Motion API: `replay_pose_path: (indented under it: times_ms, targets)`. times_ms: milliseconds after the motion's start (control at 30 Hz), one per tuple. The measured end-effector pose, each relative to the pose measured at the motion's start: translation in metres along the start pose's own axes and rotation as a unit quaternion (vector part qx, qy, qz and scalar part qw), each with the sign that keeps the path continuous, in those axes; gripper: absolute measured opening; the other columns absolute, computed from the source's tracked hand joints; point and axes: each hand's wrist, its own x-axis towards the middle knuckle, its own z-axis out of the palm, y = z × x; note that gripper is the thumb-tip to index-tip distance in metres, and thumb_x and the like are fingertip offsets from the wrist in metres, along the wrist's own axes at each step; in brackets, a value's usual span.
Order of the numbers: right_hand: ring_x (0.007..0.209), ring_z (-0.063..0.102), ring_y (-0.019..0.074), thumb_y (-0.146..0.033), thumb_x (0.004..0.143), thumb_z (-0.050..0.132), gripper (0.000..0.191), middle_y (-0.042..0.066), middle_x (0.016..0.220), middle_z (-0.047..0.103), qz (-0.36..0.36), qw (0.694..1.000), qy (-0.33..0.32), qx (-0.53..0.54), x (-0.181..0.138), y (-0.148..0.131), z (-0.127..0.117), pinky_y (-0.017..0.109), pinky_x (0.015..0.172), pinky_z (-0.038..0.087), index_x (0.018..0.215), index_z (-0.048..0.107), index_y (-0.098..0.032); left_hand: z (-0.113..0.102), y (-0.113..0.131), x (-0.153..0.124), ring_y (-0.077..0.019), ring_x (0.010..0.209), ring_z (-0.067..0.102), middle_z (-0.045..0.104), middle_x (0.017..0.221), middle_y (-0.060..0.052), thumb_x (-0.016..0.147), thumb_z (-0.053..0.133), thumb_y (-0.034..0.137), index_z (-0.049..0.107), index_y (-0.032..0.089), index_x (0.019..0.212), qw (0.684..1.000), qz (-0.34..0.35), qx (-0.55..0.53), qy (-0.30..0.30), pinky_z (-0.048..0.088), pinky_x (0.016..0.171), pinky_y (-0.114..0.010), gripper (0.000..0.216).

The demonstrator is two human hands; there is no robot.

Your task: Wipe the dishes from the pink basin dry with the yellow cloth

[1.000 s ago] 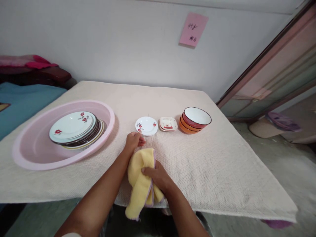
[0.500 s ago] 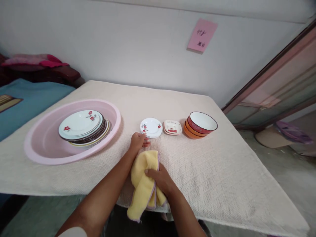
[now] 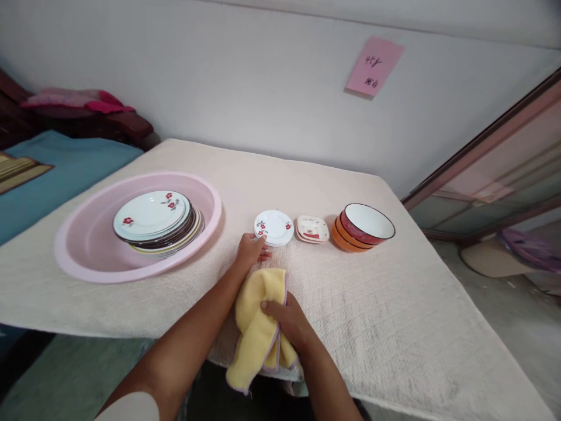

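Observation:
My right hand [image 3: 287, 318] is closed on a yellow cloth [image 3: 256, 330] that hangs over the table's near edge. My left hand [image 3: 250, 250] rests on the tablecloth just in front of a small stack of white saucers with red flowers [image 3: 274, 227]; its fingertips touch the saucers' near rim, fingers curled. Right of the saucers lie small square dishes [image 3: 312, 228] and stacked red and orange bowls [image 3: 363, 226].
A pink basin [image 3: 83, 251] at the left holds a stack of flowered plates [image 3: 155, 215]. A cream cloth covers the table [image 3: 394, 316]. A pink note [image 3: 373, 67] hangs on the wall. A blue bed lies at far left, a leaning glass panel at right.
The view has shifted a little left and down. Both hands keep their places, the left by the saucers and the right on the cloth.

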Motion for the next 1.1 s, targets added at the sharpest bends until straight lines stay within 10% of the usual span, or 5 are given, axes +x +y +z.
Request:
replay_pose_path:
  times_ms: [1100]
  targets:
    - [0.065, 0.065, 0.0214, -0.026, 0.059, 0.071, 0.031, 0.006, 0.075, 0.071, 0.013, 0.997, 0.031, 0.066, -0.004, -0.017, 0.005, 0.034, 0.067, 0.051, 0.087, 0.067, -0.015, -0.005, -0.003, -0.001, -0.0129, 0.045, 0.059, 0.060, 0.065, 0.000, 0.077, 0.054, 0.020, 0.040, 0.011, 0.120, 0.996, 0.027, 0.087, -0.001, 0.041, 0.043, -0.021, 0.046]
